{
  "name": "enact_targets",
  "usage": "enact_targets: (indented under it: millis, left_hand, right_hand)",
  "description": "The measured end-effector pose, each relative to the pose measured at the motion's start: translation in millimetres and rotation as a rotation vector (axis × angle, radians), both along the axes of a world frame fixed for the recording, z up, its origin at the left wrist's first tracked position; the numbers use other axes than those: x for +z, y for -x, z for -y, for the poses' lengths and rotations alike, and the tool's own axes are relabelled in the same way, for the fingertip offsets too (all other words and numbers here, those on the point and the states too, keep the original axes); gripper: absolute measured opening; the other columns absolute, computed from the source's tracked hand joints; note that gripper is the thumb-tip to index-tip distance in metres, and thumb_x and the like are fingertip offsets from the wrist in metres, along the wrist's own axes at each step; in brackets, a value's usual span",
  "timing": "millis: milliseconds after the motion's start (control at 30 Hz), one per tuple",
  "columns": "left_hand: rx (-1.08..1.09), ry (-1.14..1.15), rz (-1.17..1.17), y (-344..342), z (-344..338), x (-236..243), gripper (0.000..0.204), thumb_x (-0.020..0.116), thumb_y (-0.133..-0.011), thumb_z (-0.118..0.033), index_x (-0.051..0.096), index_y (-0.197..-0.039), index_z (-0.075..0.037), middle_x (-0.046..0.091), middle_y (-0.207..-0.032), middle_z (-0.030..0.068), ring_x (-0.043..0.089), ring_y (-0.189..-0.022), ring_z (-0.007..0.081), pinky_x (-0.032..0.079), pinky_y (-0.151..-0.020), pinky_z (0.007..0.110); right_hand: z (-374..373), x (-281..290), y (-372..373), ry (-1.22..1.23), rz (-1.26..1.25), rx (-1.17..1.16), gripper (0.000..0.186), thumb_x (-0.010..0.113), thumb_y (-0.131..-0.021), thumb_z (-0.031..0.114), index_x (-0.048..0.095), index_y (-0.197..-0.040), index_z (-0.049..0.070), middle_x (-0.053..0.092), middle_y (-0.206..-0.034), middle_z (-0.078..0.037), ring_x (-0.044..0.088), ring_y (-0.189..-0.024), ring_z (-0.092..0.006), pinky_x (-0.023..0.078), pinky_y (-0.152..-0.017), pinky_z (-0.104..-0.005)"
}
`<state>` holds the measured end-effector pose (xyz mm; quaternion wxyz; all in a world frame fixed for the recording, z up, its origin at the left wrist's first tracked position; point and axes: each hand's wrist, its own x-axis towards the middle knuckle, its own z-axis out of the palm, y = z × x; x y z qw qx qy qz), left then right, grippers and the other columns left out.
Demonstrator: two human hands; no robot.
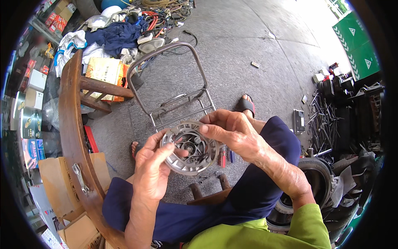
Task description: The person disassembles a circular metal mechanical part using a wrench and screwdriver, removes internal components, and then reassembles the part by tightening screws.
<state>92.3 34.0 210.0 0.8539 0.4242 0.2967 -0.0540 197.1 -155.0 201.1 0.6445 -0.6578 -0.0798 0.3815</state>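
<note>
A round grey metal housing (195, 169) with a slotted rim and an open, spoked centre is held up over my lap. It looks like a recoil starter housing. My left hand (151, 166) grips its left side, thumb across the front and other fingers mostly hidden behind. At the upper right rim, my right hand (232, 130) pinches the edge between thumb and fingers. Beyond the housing stands a bent metal tube frame (201, 68). Past its right edge, a red-handled tool (223, 157) and a blue-handled tool (232, 156) show low down.
A wooden bench (70, 124) curves along my left, with a wrench (80, 178) on it. Cardboard boxes (58, 186) stand beyond it. Cables and cloths (114, 37) are heaped far left. At right lie scattered metal tools (323, 120) and a tyre (311, 170).
</note>
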Motion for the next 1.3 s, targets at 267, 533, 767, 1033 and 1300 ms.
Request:
enact_targets:
  millis: [267,533,767,1033,1300]
  left_hand:
    - [-0.258,-0.280,0.024,0,-7,5,0.026,0.060,-0.090,-0.009,0.065,-0.111,0.005,0.065,-0.080,0.0062,0.057,-0.058,0.0071,0.047,-0.052,0.019]
    - [-0.333,-0.500,0.102,1,5,6,0.025,0.060,-0.086,-0.004,0.063,-0.109,0.004,0.059,-0.074,-0.0009,0.054,-0.066,0.0038,0.045,-0.057,0.019]
    - [-0.421,-0.536,0.194,2,-6,4,0.019,0.058,-0.085,-0.004,0.064,-0.101,0.005,0.059,-0.089,0.0036,0.057,-0.080,0.0068,0.046,-0.071,0.022]
    - [-0.402,-0.557,0.184,-1,-6,8,0.039,0.054,-0.096,-0.031,0.061,-0.111,0.004,0.058,-0.102,0.0093,0.058,-0.082,0.0105,0.047,-0.071,0.024]
    - [-0.046,-0.229,0.078,-6,-8,-8,0.067,0.050,-0.096,-0.056,0.050,-0.125,0.004,0.062,-0.106,0.0153,0.063,-0.098,0.0246,0.053,-0.088,0.041]
  right_hand:
    - [-5,4,13,0.065,-0.088,0.283,0.054,0.072,-0.089,0.043,0.058,-0.114,-0.003,0.067,-0.086,-0.007,0.059,-0.080,-0.0095,0.047,-0.068,-0.0260]
    - [-7,-7,22,-0.096,0.041,0.378,0.049,0.070,-0.090,0.044,0.062,-0.099,-0.004,0.064,-0.077,-0.006,0.054,-0.071,-0.0084,0.043,-0.060,-0.0294]
    - [-6,9,18,-0.036,0.070,0.427,0.036,0.059,-0.098,0.034,0.061,-0.092,-0.002,0.060,-0.073,-0.004,0.051,-0.068,-0.0090,0.042,-0.059,-0.0300]
    - [-7,8,23,0.011,0.016,0.334,0.032,0.054,-0.100,0.029,0.063,-0.094,-0.002,0.060,-0.071,-0.003,0.054,-0.063,-0.0092,0.043,-0.055,-0.0284]
    - [3,1,10,-0.034,0.038,-0.044,0.033,0.053,-0.102,0.028,0.063,-0.109,-0.003,0.066,-0.088,-0.004,0.059,-0.078,-0.0065,0.049,-0.068,-0.0229]
